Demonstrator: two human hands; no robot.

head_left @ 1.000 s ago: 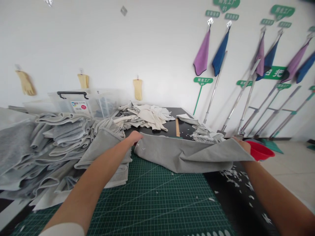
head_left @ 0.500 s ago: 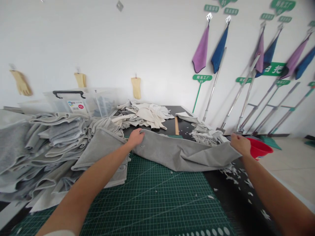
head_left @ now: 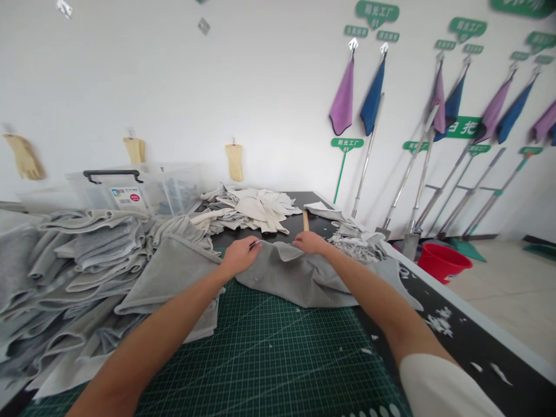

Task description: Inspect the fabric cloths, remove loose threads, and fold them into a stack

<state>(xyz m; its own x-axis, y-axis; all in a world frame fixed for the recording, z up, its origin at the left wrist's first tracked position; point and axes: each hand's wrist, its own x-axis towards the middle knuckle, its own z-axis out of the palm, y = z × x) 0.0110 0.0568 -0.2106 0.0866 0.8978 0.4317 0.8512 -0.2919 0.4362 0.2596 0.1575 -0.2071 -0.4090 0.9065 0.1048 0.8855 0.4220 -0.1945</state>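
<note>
Across the black tabletop [head_left: 473, 343], a green cutting mat [head_left: 269, 365] is laid, its left side covered by a pile of folded grey cloths [head_left: 104, 249]. Over the mat's far right part a single grey cloth [head_left: 299, 284] is spread, its long axis set roughly left to right, its right end carried past the mat's edge. Its far edge is pinched near the left end by the left hand [head_left: 241, 255] and farther right by the right hand [head_left: 311, 242], the cloth between them bunched slightly. Most of the cloth is left nearer than the grip and rightward. Something dark, too small to be identified, is seen at the left fingertips.
</note>
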